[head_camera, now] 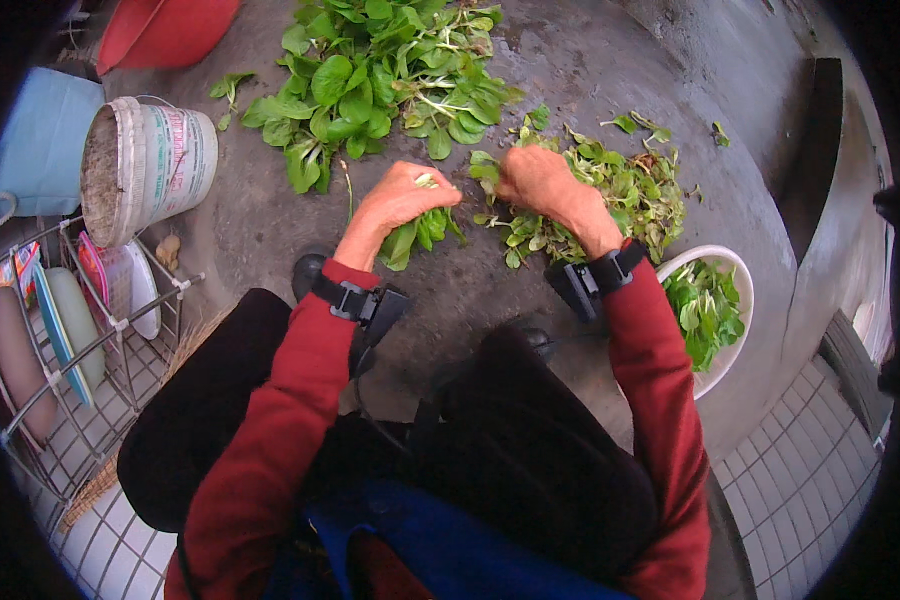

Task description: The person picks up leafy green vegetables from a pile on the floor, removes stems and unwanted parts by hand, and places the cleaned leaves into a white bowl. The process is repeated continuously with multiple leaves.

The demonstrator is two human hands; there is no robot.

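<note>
My left hand (408,196) is closed around a small bunch of leafy greens (420,231), its leaves hanging below the fingers and pale stems showing at the top. My right hand (536,180) is curled at the left edge of a heap of wilted, yellowish leaves (630,187); whether its fingers pinch a leaf cannot be seen. Beyond both hands lies a large pile of fresh leafy greens (367,82) on the concrete floor. A white plastic bowl (747,300) holding picked greens (701,311) stands to the right, beside my right forearm.
On the left stand a white plastic bucket (179,154) with a dirty inside, a light blue container (44,135) and a wire rack (119,330) with dishes. A red basin (172,30) is at the upper left. A dark recess (814,150) runs along the right.
</note>
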